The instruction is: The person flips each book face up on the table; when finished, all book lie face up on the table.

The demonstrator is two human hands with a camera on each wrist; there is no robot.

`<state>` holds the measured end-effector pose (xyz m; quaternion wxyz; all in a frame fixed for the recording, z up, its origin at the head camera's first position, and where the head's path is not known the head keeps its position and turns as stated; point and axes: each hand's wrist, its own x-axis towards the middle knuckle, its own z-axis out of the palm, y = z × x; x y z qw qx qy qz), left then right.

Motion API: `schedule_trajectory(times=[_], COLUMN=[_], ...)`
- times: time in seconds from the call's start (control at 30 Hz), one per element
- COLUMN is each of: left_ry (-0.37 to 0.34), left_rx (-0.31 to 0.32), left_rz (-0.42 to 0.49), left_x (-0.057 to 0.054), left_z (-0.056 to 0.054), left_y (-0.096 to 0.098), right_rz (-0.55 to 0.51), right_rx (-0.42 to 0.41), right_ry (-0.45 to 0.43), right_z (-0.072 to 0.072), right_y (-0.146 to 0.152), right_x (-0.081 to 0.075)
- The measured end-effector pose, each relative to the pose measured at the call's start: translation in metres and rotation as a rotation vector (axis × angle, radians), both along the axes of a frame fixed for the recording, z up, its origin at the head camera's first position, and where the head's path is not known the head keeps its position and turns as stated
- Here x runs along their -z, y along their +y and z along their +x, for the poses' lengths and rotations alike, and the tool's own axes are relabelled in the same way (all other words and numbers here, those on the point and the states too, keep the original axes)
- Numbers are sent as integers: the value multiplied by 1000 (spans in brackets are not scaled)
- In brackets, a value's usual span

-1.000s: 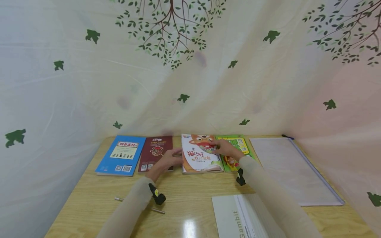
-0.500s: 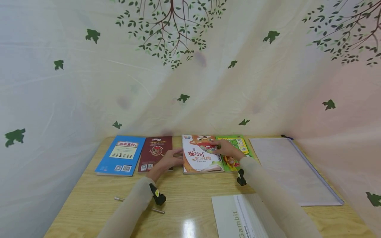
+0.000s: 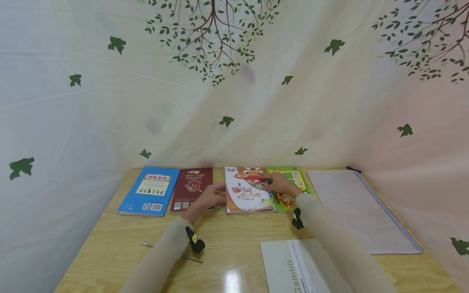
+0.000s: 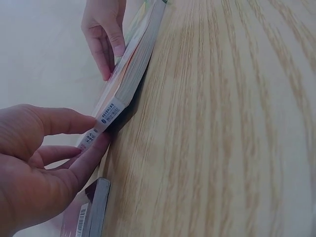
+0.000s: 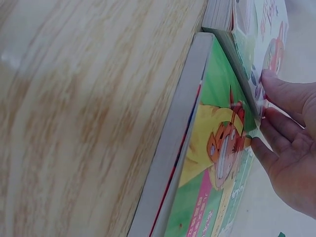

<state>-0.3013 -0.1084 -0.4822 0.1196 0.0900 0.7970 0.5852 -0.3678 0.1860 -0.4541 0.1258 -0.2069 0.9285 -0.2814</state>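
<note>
White and orange, a picture book (image 3: 243,201) lies near the back of the wood table (image 3: 231,234), with one hand on each side of it. The left hand (image 3: 207,197) grips its spine at 9 o'clock. The right hand (image 3: 282,184) pinches its edge near 2 o'clock. From that book, a green book (image 3: 284,200) sits right by it at 3 o'clock. A dark red book (image 3: 194,179), then a blue book (image 3: 137,199), lie at 9 o'clock. A thin stick (image 3: 196,259) lies at 8 o'clock, partly hidden by a sleeve (image 3: 155,252).
</note>
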Motion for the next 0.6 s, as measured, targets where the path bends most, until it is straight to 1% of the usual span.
schedule_trajectory(times=[0.3,0.6], left_ry=[31,24], left_rx=[-6,-32], left_rz=[-3,-18], left_x=[-1,-4], left_z=[2,7], left_y=[1,0], right_rz=[5,11], right_rx=[3,-8], right_ry=[-1,10], right_z=[1,0], right_y=[-1,-2], right_x=[-2,0])
